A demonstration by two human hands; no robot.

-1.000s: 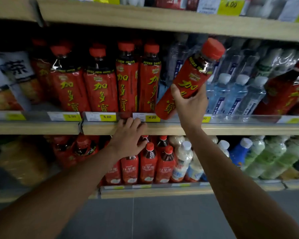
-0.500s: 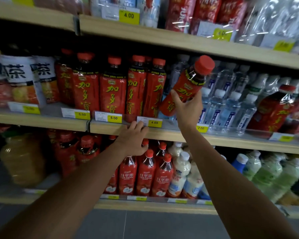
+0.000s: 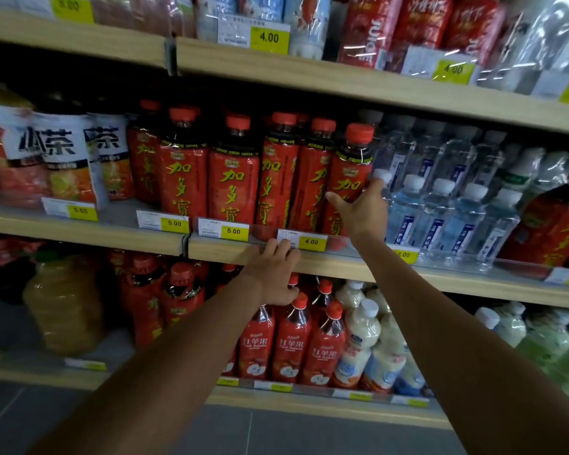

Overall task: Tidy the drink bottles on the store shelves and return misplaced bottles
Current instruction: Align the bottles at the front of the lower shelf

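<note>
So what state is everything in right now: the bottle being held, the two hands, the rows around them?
Red tea bottle: upright on the middle shelf, capped, at the right end of the red tea row.
Right hand: grips that bottle's body.
Left hand: rests on the middle shelf's front edge.
Water bottles: upright, capped, right of it.

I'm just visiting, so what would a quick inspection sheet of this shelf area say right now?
Surface: middle shelf, wooden edge with yellow price tags.
Job's things: red tea bottle upright at the right end of its row; tilted red bottle beside the water bottles.
Clutter: nothing seen.
Hands: right hand grips the red tea bottle; left hand rests on the shelf edge.
Cables: nothing seen.
Surroundings: apple drinks below, grey floor.
</note>
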